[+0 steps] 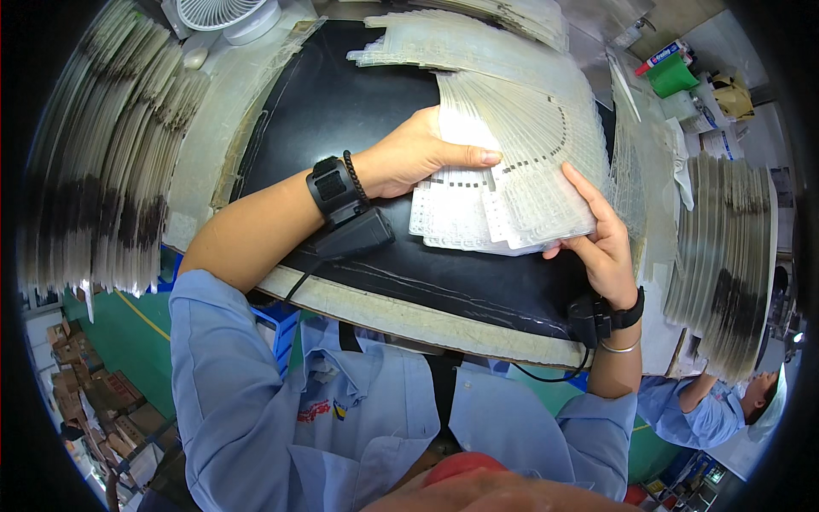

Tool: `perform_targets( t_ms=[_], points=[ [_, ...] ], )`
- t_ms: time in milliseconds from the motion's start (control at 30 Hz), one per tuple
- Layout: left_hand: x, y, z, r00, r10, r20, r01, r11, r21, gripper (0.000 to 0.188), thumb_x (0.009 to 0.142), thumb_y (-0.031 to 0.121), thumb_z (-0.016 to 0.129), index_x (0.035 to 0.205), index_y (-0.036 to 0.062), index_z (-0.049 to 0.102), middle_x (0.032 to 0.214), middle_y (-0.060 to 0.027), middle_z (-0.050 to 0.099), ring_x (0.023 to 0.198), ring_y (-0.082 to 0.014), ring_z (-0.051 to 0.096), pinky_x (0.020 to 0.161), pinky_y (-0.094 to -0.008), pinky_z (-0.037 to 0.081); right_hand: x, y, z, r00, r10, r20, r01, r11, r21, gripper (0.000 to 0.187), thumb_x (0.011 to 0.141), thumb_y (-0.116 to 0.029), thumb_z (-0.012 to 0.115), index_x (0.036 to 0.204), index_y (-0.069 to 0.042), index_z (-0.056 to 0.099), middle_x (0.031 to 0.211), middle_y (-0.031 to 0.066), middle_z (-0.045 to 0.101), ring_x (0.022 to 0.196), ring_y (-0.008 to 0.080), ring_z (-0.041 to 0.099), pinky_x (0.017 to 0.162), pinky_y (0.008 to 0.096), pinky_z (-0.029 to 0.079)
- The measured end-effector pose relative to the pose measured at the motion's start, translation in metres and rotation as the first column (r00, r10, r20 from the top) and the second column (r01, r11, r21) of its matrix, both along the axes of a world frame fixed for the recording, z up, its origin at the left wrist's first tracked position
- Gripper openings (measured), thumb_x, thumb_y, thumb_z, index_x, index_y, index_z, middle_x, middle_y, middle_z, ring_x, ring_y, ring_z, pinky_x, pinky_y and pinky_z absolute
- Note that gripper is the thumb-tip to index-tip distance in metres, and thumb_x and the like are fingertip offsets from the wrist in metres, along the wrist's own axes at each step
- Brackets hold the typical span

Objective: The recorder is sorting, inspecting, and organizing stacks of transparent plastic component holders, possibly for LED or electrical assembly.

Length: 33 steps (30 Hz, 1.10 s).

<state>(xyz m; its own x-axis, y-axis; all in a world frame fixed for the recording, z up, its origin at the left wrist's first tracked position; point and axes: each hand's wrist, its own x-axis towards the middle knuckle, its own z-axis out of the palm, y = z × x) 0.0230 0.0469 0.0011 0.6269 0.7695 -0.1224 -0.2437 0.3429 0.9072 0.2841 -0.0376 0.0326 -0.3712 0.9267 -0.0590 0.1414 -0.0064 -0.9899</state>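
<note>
A fanned bundle of thin, translucent plastic sheets (533,128) with rows of small dark marks spreads above the black work mat (333,94). My left hand (418,155) is closed on its left side, thumb lying across the top and the other fingers hidden underneath. At the lower right corner, my right hand (604,243) grips the sheets' edge between fingers and thumb. The nearer sheets overlap unevenly, and bright glare washes out part of the fan. More clear sheets (478,43) lie in a loose pile beyond the bundle.
Tall stacks of sheets with black smudges stand at the left (111,162) and right (721,247). A white fan (229,15) sits at the back left. At the far right are a marker (664,56), a green object (671,77) and another person (704,408).
</note>
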Motion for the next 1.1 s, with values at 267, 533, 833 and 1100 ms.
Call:
perform_targets(
  t_ms=[267,533,833,1100],
  points=[
    [-0.003,0.002,-0.004,0.996,-0.045,0.079,0.048,0.998,-0.034,0.045,0.081,0.004,0.071,0.122,-0.0019,0.051,0.109,-0.0107,0.064,0.097,-0.0148,0.064,0.086,-0.029,0.053,0.005,0.001,-0.002,1.0,0.021,-0.01,-0.021,1.0,-0.017,0.07,0.079,0.015,0.054,0.144,0.001,0.031,0.13,0.0134,0.05,0.102,0.0165,0.058,0.084,0.0255,0.05],
    [0.001,-0.004,0.002,0.997,0.042,0.059,-0.042,0.999,-0.009,0.042,0.082,0.004,0.07,0.12,-0.0019,0.053,0.108,-0.01,0.064,0.098,-0.0155,0.063,0.087,-0.0294,0.052,-0.009,0.0,-0.014,0.999,-0.023,0.033,0.019,0.993,0.12,0.087,0.068,0.006,0.077,0.143,0.001,0.033,0.141,0.0129,0.04,0.125,0.0184,0.044,0.099,0.0285,0.044],
    [0.002,-0.003,0.001,0.999,0.04,0.021,-0.041,0.999,0.031,0.046,0.083,0.007,0.072,0.122,-0.0025,0.05,0.109,-0.0102,0.064,0.095,-0.0133,0.063,0.085,-0.0277,0.053,-0.008,-0.001,0.0,0.995,-0.058,-0.077,0.052,0.995,-0.089,0.071,0.076,0.015,0.06,0.142,0.001,0.036,0.126,0.0119,0.053,0.086,0.0123,0.061,0.075,0.025,0.054],
    [-0.001,0.0,0.001,1.0,-0.017,0.005,0.017,1.0,-0.002,0.041,0.082,0.008,0.072,0.118,-0.0009,0.054,0.105,-0.0082,0.066,0.094,-0.0112,0.063,0.083,-0.0266,0.052,-0.003,0.0,0.003,0.996,0.031,-0.088,-0.039,0.995,-0.09,0.064,0.081,0.015,0.044,0.143,0.001,0.034,0.114,0.0117,0.057,0.081,0.0132,0.061,0.075,0.0255,0.053]
  ],
)
